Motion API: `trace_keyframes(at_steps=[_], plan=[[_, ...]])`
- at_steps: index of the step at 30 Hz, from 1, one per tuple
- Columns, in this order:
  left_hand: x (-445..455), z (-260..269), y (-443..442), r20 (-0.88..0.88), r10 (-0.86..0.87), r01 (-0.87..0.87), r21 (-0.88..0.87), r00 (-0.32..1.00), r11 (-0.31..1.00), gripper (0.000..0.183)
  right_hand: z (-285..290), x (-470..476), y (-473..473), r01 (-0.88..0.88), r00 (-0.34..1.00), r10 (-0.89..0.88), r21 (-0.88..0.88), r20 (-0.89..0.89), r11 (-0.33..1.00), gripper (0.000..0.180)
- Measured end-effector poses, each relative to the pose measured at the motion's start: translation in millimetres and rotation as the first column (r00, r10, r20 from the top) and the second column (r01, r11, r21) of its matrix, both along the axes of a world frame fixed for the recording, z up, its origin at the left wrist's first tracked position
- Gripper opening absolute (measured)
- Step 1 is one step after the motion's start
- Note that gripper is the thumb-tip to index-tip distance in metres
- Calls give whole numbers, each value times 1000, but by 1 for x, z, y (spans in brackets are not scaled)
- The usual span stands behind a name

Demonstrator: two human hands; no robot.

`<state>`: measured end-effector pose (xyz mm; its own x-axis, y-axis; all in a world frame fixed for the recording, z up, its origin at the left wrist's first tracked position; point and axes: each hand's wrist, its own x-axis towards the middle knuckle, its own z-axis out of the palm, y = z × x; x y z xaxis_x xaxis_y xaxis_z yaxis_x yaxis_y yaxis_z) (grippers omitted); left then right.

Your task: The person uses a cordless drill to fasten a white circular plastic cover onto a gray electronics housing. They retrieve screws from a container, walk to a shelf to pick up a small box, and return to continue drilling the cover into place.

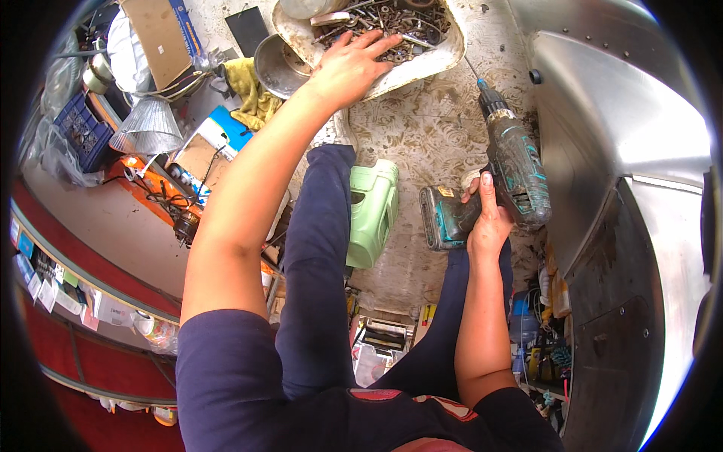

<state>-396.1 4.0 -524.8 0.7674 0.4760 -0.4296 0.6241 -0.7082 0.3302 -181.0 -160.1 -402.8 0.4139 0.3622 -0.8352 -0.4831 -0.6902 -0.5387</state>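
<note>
My left hand (351, 69) reaches over the near edge of a dirty white plastic bin (421, 76). Its fingers are spread above or on a heap of mixed screws, bolts and washers (406, 25), and nothing shows in its grasp. My right hand (488, 223) grips the handle of a worn black and teal cordless drill (517, 155). A long thin bit (471, 66) in the chuck points away from me, its tip close to the bin's right side. The drill's battery (443, 217) faces left. A steel bowl (274, 70) sits against the bin's left side.
A light green plastic jug (370, 214) stands on the stained floor between my legs. Yellow fabric (248, 93), a ribbed clear lampshade (148, 127), an orange tool (149, 183) and cardboard (155, 42) clutter the left. A large sheet-metal body (599, 124) rises along the right.
</note>
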Motion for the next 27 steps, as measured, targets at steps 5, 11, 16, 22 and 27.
trace_keyframes(at_steps=[5,11,16,22,27], plan=[[5,-1,4,-113,4,-5,-10,994,1000,37,3,-2,5,-17,999,17,-7,27,1000,22],[0,-8,12,18,366,-364,176,930,915,52,0,-2,2,-41,998,39,31,45,999,24],[-11,1,17,115,277,-294,174,954,940,41,2,-3,3,-22,999,22,-2,45,1000,25],[-12,6,10,204,215,-219,-3,955,976,26,2,-2,2,-16,999,16,9,42,1000,27],[16,0,1,68,85,-88,36,994,995,35,1,-4,2,-10,1000,10,7,29,1000,26]])
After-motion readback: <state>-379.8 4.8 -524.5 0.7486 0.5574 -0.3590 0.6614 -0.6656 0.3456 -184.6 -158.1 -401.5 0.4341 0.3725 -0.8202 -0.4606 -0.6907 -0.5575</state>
